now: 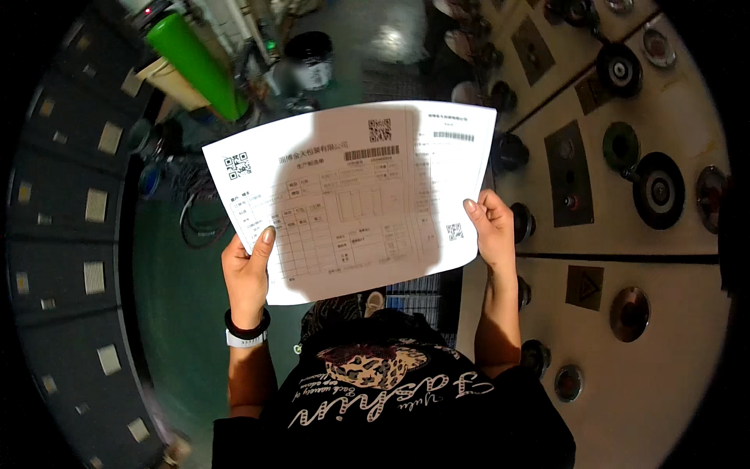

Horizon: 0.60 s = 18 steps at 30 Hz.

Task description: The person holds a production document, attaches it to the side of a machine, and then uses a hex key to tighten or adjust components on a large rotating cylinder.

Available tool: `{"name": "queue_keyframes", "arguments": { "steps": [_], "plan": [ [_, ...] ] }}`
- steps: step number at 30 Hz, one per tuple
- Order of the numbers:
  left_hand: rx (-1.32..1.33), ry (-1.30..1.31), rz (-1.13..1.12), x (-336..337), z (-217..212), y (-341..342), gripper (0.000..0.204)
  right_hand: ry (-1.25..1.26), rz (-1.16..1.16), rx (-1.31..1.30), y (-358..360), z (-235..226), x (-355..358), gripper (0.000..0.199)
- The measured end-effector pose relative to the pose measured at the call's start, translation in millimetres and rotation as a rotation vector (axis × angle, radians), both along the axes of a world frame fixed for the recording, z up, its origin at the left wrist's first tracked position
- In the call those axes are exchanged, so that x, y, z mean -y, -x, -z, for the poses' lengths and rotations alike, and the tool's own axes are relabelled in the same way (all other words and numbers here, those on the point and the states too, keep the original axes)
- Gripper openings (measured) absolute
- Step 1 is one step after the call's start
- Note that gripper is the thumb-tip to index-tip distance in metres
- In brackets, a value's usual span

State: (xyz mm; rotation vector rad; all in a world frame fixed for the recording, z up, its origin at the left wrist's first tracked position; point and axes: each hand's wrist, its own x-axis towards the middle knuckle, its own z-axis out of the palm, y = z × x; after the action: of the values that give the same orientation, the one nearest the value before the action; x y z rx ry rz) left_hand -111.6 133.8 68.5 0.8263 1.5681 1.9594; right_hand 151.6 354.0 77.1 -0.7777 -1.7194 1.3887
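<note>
A large white printed paper form (367, 203) is held up in front of me, spread between both hands. Tables, square codes and bar codes cover its face, and a shadow falls over its middle. My left hand (248, 270) grips the lower left edge, thumb on the front and fingers behind the sheet. On the right edge, my right hand (494, 227) pinches the paper the same way, its thumb on top. The sheet bows slightly and hides what lies behind it. A black band (247, 327) and a white band (246, 339) circle my left wrist.
To my right stands a beige machine panel (539, 293) with several round black knobs or wheels (658, 190). Dark panels with pale squares (70, 258) line the left. A green cylinder (195, 66), a dark bucket (310, 59) and coiled cables (199, 223) sit beyond on the green floor (183, 336).
</note>
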Motion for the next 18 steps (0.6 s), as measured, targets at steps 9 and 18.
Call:
{"name": "queue_keyframes", "arguments": {
  "steps": [9, 18],
  "plan": [
    [0.03, 0.06, 0.038, -10.2, -18.0, 14.3, 0.025, 0.034, -0.017, -0.061, 6.3, -24.6, -8.3, 0.019],
    [0.166, 0.002, 0.037, -9.0, -0.5, 28.4, 0.027, 0.051, 0.013, -0.072, 20.3, -19.0, -3.7, 0.018]
  ]
}}
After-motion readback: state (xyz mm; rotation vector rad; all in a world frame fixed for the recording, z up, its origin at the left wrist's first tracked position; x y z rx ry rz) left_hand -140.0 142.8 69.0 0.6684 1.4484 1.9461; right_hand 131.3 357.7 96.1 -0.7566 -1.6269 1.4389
